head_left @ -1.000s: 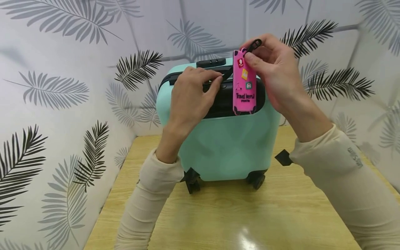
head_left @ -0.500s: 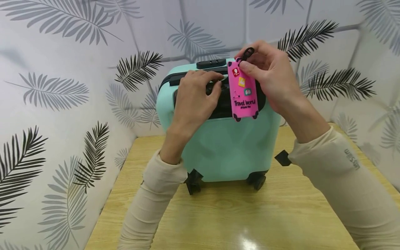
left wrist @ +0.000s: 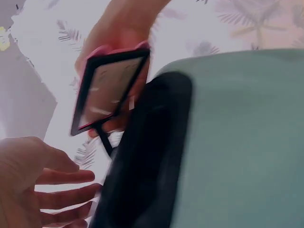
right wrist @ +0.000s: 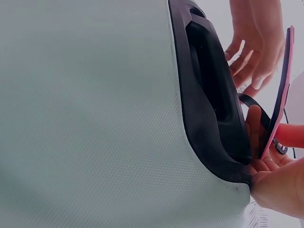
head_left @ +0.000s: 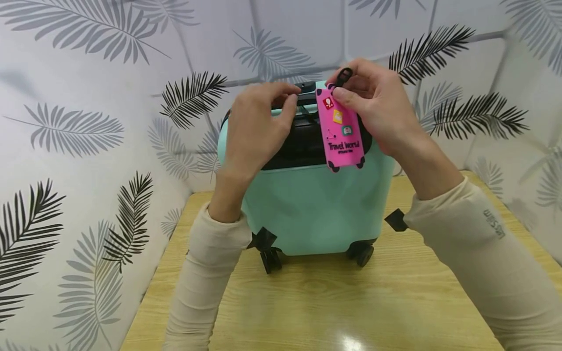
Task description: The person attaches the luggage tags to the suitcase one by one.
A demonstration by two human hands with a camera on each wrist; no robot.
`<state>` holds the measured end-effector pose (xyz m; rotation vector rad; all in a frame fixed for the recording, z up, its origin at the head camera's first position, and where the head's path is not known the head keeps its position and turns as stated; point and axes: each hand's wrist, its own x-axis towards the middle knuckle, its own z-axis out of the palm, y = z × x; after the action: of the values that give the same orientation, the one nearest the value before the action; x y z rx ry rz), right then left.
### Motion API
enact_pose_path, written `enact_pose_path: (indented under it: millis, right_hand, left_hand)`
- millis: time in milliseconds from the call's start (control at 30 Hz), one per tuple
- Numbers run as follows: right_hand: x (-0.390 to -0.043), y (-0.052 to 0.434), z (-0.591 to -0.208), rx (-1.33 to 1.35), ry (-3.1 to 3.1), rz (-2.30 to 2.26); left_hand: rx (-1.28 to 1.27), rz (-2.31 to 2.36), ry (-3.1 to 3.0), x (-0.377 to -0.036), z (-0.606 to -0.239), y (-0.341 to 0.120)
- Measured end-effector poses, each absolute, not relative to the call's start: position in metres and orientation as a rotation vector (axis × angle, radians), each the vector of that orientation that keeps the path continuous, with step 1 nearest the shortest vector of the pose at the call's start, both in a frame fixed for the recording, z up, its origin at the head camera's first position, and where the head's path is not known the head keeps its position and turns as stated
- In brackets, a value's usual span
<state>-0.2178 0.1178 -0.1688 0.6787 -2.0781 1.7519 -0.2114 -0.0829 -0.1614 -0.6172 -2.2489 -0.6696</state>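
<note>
A pink luggage tag printed like a small suitcase hangs upright before a mint-green suitcase. My right hand pinches the tag's top between thumb and fingers, where a black buckle sticks up. In the right wrist view, the tag's black strap loops beside the suitcase's black handle. My left hand hovers at the suitcase's upper left, fingers loosely bent with a gap between thumb and forefinger. The left wrist view shows its fingers spread with nothing held, and the tag's clear window facing that side.
Behind the suitcase's handle sits a black lock, partly covered by the left hand. The suitcase stands on black wheels on a wood-grain table. Leaf-patterned walls enclose the table at the back and sides.
My left hand has let go of the strap and drawn up and left. The right hand has come slightly down and left with the tag, which now faces more to the front.
</note>
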Motion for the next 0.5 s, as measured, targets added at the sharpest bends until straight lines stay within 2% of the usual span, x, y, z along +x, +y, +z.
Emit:
enact_pose_path:
  millis: [200, 500]
  right_hand:
    - [-0.217, 0.119, -0.167, 0.674, -2.111, 1.726]
    - [-0.216, 0.119, -0.166, 0.669, -2.137, 1.728]
  left_hand:
    - [-0.616, -0.637, -2.286, -0.216, -0.137, -0.09]
    - [-0.534, -0.461, -2.634, -0.234, -0.119, -0.082]
